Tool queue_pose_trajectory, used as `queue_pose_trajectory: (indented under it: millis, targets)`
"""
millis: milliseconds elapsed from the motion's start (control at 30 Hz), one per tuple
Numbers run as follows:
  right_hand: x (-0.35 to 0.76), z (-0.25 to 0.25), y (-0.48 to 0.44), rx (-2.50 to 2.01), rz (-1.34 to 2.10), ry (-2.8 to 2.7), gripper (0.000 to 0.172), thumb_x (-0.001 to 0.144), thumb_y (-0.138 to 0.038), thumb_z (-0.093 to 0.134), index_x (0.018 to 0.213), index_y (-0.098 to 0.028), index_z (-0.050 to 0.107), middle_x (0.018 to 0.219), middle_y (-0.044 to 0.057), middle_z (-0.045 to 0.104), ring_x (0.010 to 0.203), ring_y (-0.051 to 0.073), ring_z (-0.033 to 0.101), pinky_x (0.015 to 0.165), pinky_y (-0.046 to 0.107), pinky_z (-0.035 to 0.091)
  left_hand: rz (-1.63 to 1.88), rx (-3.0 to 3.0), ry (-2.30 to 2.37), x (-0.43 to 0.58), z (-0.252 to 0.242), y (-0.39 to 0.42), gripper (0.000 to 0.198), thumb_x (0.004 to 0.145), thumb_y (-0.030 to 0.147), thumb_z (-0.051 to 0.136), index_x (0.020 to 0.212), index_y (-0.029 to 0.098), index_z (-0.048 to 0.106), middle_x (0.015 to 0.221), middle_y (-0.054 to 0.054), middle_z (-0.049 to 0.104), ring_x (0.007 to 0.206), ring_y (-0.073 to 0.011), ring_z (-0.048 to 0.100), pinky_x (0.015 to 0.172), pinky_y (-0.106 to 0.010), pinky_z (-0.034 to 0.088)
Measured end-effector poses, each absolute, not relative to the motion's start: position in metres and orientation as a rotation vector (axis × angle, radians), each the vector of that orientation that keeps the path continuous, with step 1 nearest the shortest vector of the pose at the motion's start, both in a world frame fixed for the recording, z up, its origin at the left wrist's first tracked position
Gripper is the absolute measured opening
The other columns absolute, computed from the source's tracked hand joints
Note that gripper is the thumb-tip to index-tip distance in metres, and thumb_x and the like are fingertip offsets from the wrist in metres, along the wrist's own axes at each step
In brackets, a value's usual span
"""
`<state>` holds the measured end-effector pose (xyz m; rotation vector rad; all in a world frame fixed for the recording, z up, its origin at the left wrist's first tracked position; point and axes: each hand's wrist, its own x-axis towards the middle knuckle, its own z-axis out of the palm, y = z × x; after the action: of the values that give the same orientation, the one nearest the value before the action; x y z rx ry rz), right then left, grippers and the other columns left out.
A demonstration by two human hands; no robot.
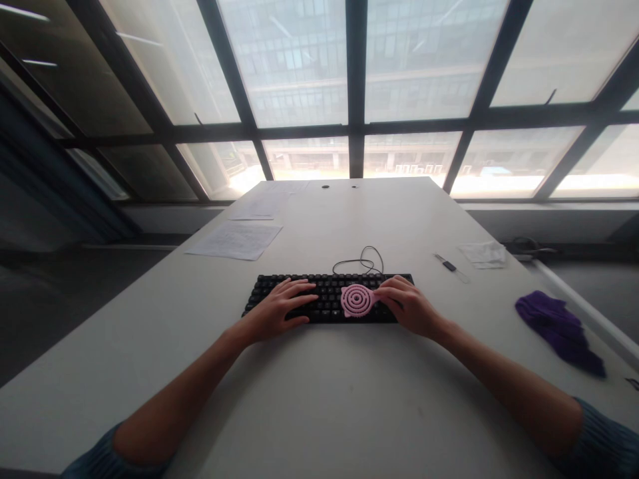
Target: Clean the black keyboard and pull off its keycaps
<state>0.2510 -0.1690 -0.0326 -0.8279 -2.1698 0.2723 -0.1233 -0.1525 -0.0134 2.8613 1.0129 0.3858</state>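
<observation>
A black keyboard (pixel 327 303) lies on the white table in front of me, its cable (pixel 359 261) looped behind it. My left hand (pixel 279 307) rests on the keyboard's left part, fingers spread and stretched out over the keys. Between its fingers and thumb, my right hand (pixel 405 303) pinches the right end of a pink round scrub brush (pixel 355 301). Concentric rings and small ear-like points show on the brush, which is over the keys right of the middle. Whether it touches them I cannot tell. Both hands hide some keys.
Papers (pixel 237 239) lie on the table (pixel 319 399) at the left. To the right are a small dark tool with a loop (pixel 448 265), a white tissue (pixel 484 255) and a purple cloth (pixel 556 329) near the edge. Tall windows (pixel 299 66) stand behind the table.
</observation>
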Motion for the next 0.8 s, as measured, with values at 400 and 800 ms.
queue_pose_trajectory:
  millis: [400,800]
  targets:
    - [0.283,-0.04,-0.178,-0.899,0.225,-2.156,0.024,0.1,-0.023,0.051,0.113,-0.026,0.071,0.098,0.009,0.07,0.092,0.023,0.062,0.078,0.039,0.055,0.432,2.856,1.001,-0.123,-0.014,-0.153,0.049,0.093,0.037,0.066,0.14,0.033,0.056,0.15,-0.008,0.05,0.142,-0.0313,0.042,0.12,-0.058,0.028]
    - [0.297,-0.046,-0.18,-0.953,0.194,-2.081,0.023,0.098,-0.025,0.054,0.113,-0.028,0.072,0.097,0.008,0.07,0.087,0.023,0.064,0.076,0.04,0.057,0.441,2.863,1.0,-0.124,-0.015,-0.152,0.049,0.093,0.038,0.065,0.141,0.032,0.056,0.151,-0.008,0.05,0.141,-0.0317,0.042,0.119,-0.058,0.03]
